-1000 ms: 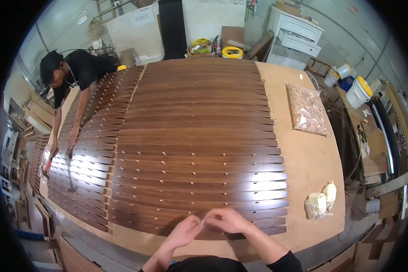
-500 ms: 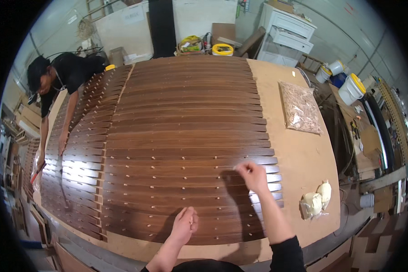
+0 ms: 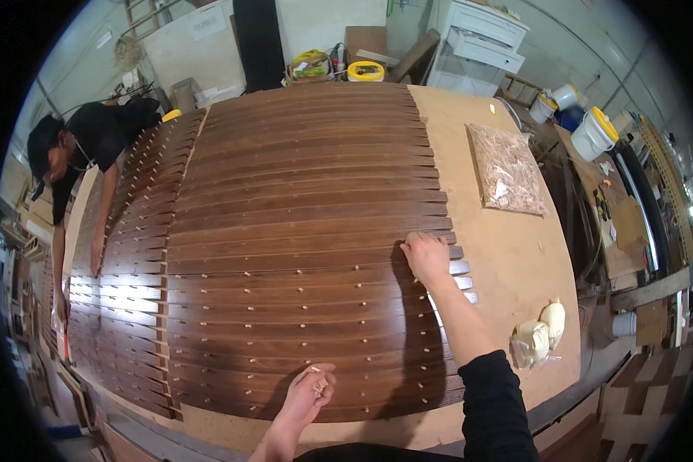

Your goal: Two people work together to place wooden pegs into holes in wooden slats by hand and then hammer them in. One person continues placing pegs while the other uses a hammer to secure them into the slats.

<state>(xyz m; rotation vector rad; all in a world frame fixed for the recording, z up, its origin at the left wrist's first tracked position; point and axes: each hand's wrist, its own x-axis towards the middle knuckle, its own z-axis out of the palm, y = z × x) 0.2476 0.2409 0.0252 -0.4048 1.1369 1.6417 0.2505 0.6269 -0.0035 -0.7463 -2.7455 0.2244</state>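
Note:
Dark brown wooden strips (image 3: 300, 185) lie side by side on the table, with rows of small pale wooden dowels (image 3: 301, 290) standing up from the nearer ones. My left hand (image 3: 308, 396), low over the nearest strips, has its fingers curled round several loose wooden dowels (image 3: 319, 385). Farther off, my right hand (image 3: 426, 257) is down on a strip close to the strips' right ends. Its fingers are bunched together and point downward. Whatever lies between those fingertips is hidden by the hand.
A bag of dowels (image 3: 507, 169) and two small bags of cream-coloured material (image 3: 533, 342) lie on the tan board (image 3: 516, 262) at right. On the left, another person (image 3: 92, 146) leans over more doweled strips, a red-handled tool (image 3: 66, 346) by one hand. White buckets (image 3: 594, 135) stand beyond.
My right hand has gone from above the strips down onto one farther away. My left hand has turned, showing the dowels in it. The other person's hand with the tool has moved nearer.

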